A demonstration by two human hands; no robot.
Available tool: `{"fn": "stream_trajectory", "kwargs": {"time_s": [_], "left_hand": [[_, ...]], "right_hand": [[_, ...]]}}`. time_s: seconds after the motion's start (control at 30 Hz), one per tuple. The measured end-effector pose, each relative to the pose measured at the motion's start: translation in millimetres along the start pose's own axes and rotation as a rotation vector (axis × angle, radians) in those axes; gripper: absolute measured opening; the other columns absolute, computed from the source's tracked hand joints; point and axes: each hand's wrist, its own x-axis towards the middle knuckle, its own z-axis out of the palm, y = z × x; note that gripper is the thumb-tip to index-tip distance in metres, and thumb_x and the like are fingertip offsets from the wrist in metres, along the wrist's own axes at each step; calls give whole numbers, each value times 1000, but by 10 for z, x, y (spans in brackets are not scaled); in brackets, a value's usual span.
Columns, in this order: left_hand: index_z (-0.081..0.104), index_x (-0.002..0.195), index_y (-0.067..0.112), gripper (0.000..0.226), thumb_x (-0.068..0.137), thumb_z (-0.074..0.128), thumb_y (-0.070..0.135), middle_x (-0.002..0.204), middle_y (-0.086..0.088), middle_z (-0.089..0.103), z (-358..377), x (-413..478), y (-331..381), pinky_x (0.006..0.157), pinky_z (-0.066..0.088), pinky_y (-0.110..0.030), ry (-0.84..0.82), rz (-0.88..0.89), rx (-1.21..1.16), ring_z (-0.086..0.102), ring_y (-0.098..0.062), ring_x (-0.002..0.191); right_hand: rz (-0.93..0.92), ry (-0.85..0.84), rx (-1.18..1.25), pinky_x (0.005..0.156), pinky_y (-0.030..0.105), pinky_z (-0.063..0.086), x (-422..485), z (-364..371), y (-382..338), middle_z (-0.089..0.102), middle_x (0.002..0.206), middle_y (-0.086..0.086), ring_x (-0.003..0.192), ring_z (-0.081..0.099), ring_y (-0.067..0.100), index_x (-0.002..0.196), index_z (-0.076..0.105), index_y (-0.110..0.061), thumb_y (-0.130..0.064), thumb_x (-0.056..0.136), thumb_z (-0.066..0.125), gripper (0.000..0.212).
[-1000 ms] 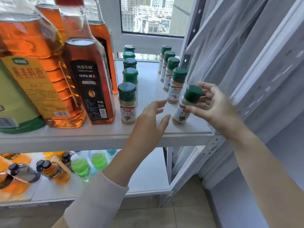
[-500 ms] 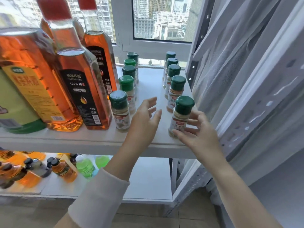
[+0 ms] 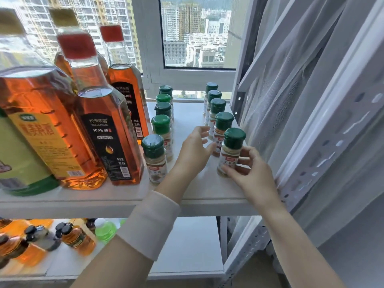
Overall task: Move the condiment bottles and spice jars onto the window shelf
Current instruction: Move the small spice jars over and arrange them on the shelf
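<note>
Task judged well advanced: oil bottles (image 3: pixel 108 140) and spice jars (image 3: pixel 161 129) are stood on window shelf (image 3: pixel 203 191), front-right jar (image 3: pixel 229 156) pinched by right hand (image 3: pixel 252 176), left hand (image 3: pixel 194 151) loosely open beside it, small bottles (image 3: pixel 76 239) left on lower shelf (image 3: pixel 193 246).

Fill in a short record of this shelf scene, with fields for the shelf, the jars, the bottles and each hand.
Shelf: white, by the window
Spice jars: two upright rows of five, green caps
Front right jar: upright, being gripped
Right hand: fingers curled round that jar
Left hand: open, between the rows
Oil bottle: black label, red cap, left of jars
</note>
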Motion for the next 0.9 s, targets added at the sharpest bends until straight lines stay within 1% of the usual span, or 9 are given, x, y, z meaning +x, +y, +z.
{"fn": "stream_trajectory", "kwargs": {"time_s": [0.13, 0.23, 0.3, 0.43, 0.57, 0.7, 0.77, 0.87, 0.9], "left_hand": [[47, 125, 9, 40, 88, 60, 13, 125, -7, 58, 40, 30, 4, 93, 47, -29, -9, 19, -19, 56, -18, 112], [49, 122, 8, 35, 89, 59, 12, 120, -6, 61, 74, 36, 17, 82, 45, -22, -15, 48, -7, 56, -11, 98], [49, 121, 9, 34, 89, 58, 11, 118, -6, 61, 87, 48, 19, 78, 43, -19, -16, 62, -1, 54, -8, 92], [49, 122, 9, 34, 89, 58, 11, 117, -5, 61, 97, 66, 26, 79, 43, -19, -28, 60, -1, 53, -8, 91], [49, 122, 10, 34, 89, 59, 13, 115, -3, 60, 96, 70, 20, 77, 42, -18, -32, 52, -6, 55, -10, 94], [50, 120, 10, 34, 89, 60, 14, 115, -4, 61, 95, 72, 34, 71, 41, -11, -42, 64, 2, 53, -7, 89], [49, 121, 10, 34, 89, 60, 14, 116, -5, 61, 108, 73, 42, 71, 41, -12, -41, 64, 6, 53, -7, 90], [49, 121, 10, 34, 89, 59, 13, 117, -5, 61, 134, 73, 40, 68, 40, -8, -31, 71, 13, 52, -6, 90], [48, 121, 10, 34, 89, 60, 13, 118, -6, 61, 139, 68, 44, 70, 41, -10, -27, 73, 9, 52, -6, 90]], "right_hand": [[0, -6, -13, 70, 4, 47, 9, -2, 22, 63, 95, -14, 86, 62, -3, 100, 51, -30, -11, 72, 78, 44], [-4, -6, -24, 71, 7, 49, 10, -4, 23, 65, 99, -12, 87, 63, -2, 95, 50, -37, -12, 70, 79, 46], [-7, -12, -14, 69, 5, 48, 12, -8, 18, 64, 98, -14, 84, 63, -7, 93, 50, -38, -11, 70, 79, 46], [-8, -27, 4, 67, 4, 46, 16, -11, 23, 63, 97, -15, 80, 62, -11, 95, 50, -35, -9, 70, 79, 46], [-15, -24, 0, 67, 5, 47, 9, -13, 43, 65, 98, -11, 83, 64, -3, 95, 51, -34, -10, 70, 79, 45], [-18, -18, -16, 73, 10, 50, -8, -39, 73, 66, 99, -9, 88, 65, 2, 94, 51, -35, -12, 69, 79, 44], [-23, -22, -11, 74, 11, 51, -22, -49, 89, 66, 100, -7, 89, 65, 5, 93, 51, -35, -10, 70, 79, 44], [-35, -24, -10, 75, 13, 52, -38, -51, 93, 66, 99, -9, 90, 66, 8, 92, 51, -35, -10, 70, 78, 43], [-35, -26, -8, 75, 13, 52, -40, -51, 91, 66, 99, -9, 90, 66, 8, 92, 51, -35, -11, 70, 78, 43]]}}
